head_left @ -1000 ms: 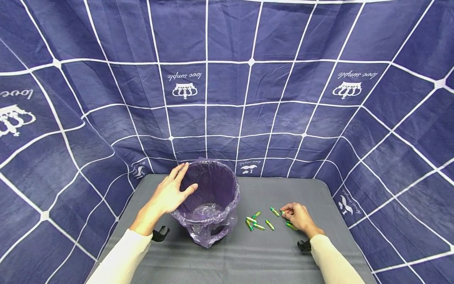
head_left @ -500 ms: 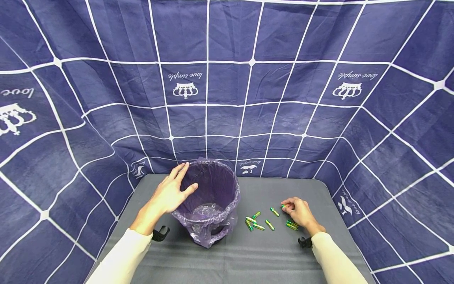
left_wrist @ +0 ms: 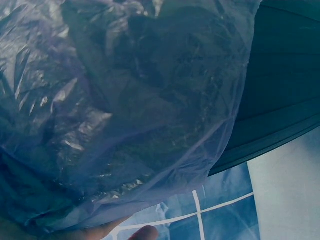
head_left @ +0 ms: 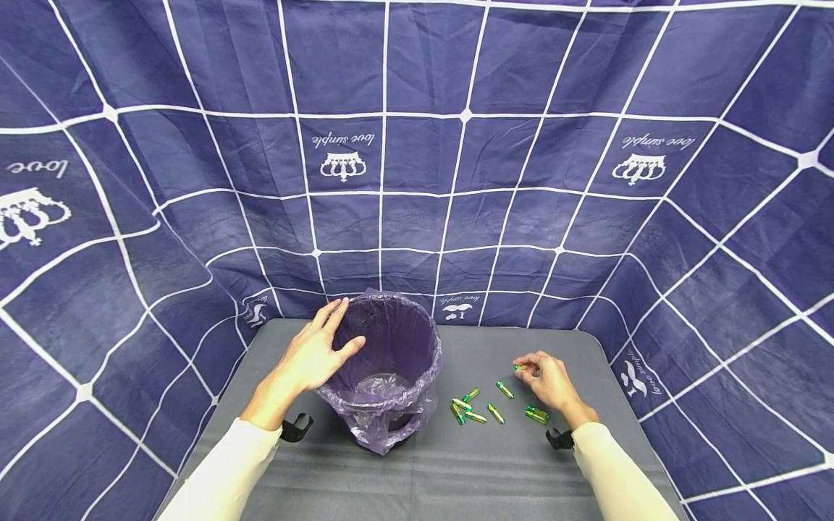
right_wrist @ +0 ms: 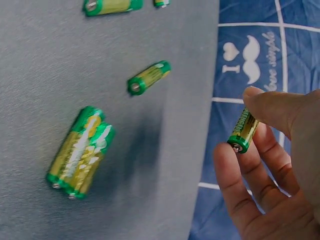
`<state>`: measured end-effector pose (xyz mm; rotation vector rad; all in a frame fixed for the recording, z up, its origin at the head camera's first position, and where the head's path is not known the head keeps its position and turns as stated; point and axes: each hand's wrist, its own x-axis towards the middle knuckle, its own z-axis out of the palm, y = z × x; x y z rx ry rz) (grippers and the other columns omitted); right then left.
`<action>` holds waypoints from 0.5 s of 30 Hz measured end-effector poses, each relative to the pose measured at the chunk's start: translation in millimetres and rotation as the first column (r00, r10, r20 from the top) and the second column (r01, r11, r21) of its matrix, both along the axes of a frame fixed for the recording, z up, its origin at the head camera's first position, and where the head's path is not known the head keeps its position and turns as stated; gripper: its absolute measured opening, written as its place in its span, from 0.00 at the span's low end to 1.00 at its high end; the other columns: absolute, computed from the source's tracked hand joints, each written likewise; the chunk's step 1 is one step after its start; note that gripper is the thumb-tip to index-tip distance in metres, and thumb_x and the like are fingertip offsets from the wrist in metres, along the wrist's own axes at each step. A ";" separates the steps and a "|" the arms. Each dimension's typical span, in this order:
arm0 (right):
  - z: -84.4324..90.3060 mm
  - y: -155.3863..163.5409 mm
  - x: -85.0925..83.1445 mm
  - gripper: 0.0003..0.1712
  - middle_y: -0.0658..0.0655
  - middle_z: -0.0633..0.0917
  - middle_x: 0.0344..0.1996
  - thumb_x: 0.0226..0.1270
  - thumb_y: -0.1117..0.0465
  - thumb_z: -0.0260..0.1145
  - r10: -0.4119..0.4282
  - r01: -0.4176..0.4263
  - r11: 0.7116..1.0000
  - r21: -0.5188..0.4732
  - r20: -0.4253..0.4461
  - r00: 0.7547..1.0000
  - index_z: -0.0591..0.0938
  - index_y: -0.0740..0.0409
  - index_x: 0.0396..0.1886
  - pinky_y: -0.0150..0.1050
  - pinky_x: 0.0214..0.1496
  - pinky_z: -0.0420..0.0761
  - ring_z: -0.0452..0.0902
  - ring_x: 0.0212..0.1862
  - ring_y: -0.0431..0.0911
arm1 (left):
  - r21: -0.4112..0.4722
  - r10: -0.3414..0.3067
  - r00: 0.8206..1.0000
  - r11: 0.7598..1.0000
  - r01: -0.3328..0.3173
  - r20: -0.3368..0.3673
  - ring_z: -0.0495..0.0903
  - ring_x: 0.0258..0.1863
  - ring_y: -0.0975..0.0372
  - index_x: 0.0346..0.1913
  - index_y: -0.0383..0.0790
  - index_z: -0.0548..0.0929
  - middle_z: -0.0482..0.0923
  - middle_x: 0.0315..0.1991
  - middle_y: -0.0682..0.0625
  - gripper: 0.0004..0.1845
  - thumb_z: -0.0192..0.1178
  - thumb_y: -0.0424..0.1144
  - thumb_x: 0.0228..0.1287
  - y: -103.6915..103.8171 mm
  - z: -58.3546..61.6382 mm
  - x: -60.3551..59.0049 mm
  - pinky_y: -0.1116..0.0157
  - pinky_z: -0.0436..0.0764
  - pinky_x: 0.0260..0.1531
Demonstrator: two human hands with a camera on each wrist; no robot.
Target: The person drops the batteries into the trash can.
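- Right wrist view: right hand [right_wrist: 280, 170] pinches a green AA battery [right_wrist: 243, 129] between thumb and fingers, long axis near upright, tilted, terminal end pointing lower left.
- Left hand [head_left: 311, 354] rests on the purple-lined bin [head_left: 391, 340], fingers spread.

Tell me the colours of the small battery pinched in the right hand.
Green and yellow: the small cylindrical battery has green ends and a yellow middle, clearest in the right wrist view.

Light is even and bright in the head view, coming from above, with soft short shadows under the purple plastic-lined bin [head_left: 389, 362]. The grid lines of the navy white-checked cloth backdrop [head_left: 417, 145] bow outward toward the edges, a wide-lens distortion. The left wrist view is dim and bluish, with pale glare on crinkled film. The right wrist view is sharp, fingers [right_wrist: 260, 165] slightly soft.
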<state>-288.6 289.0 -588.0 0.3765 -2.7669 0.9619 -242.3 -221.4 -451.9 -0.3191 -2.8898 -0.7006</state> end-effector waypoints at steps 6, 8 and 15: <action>15.9 -9.3 -3.3 0.09 0.51 0.94 0.39 0.73 0.70 0.83 0.018 -0.019 1.000 -0.005 -0.063 0.998 0.97 0.55 0.48 0.39 0.44 0.88 0.90 0.39 0.41 | 0.000 -0.002 1.000 1.000 0.002 -0.006 0.71 0.86 0.28 0.95 0.40 0.60 0.60 0.93 0.35 0.49 0.62 0.62 0.86 -0.1 -0.5 -0.8 0.29 0.74 0.81; 21.4 -12.9 -4.9 0.09 0.52 0.95 0.39 0.72 0.69 0.84 0.029 -0.030 0.999 -0.010 -0.084 0.996 0.97 0.56 0.48 0.43 0.46 0.91 0.91 0.39 0.42 | 0.003 -0.002 1.000 1.000 0.002 -0.009 0.71 0.85 0.28 0.95 0.40 0.60 0.60 0.93 0.35 0.49 0.63 0.62 0.86 0.0 -0.2 -0.8 0.29 0.74 0.81; 42.4 -26.7 -6.0 0.10 0.54 0.96 0.43 0.74 0.68 0.83 0.075 -0.077 0.997 -0.018 -0.108 0.991 0.97 0.57 0.52 0.50 0.49 0.96 0.92 0.42 0.42 | 0.009 -0.005 1.000 1.000 0.005 -0.013 0.72 0.85 0.27 0.95 0.39 0.61 0.61 0.93 0.35 0.49 0.64 0.61 0.86 0.3 -1.2 0.4 0.28 0.74 0.80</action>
